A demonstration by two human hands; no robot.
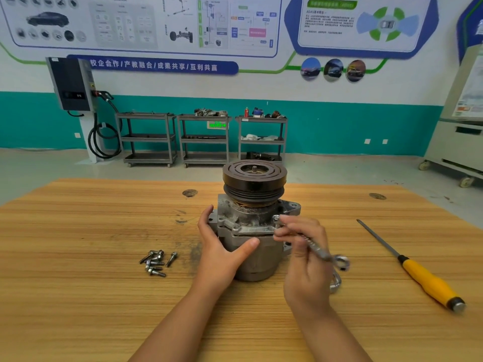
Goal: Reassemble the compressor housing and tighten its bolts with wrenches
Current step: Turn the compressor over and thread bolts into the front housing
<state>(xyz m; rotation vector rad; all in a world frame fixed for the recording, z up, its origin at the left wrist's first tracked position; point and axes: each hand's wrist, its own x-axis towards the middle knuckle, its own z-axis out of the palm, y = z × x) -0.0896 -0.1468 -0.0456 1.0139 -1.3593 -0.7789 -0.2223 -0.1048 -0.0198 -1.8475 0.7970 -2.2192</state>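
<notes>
Left hand [224, 248] was wrapped round the compressor housing [251, 226], with the fingers curled on its 9 o'clock side and the thumb laid across the front. The unit was thus steadied upright near the middle of the wooden table [78, 231]. The right hand [305, 259] was closed on the shank of a combination wrench [320, 250], whose far end was set at a flange bolt [277, 218] on the housing's 3 o'clock side. Whether the head was fully seated could not be told, as that spot was blurred. The clutch pulley [254, 176] was carried on top.

A pile of loose bolts [156, 262] lay at 8 o'clock of the housing, well apart from it, so most of the fastening was judged not yet done. A second wrench [335, 283] lay partly hidden beneath the right hand, and a yellow-handled screwdriver [423, 275] lay at 3 o'clock, well apart.

Three risks were judged likely. A half-seated wrench head could be slipped off under load, and the bolt's corners rounded. Were this one bolt drawn hard before the others were fitted, the flange could be pulled down unevenly and a gap left at the seam. The top-heavy unit could also be tipped by the wrench pull if the left grip were slackened.
</notes>
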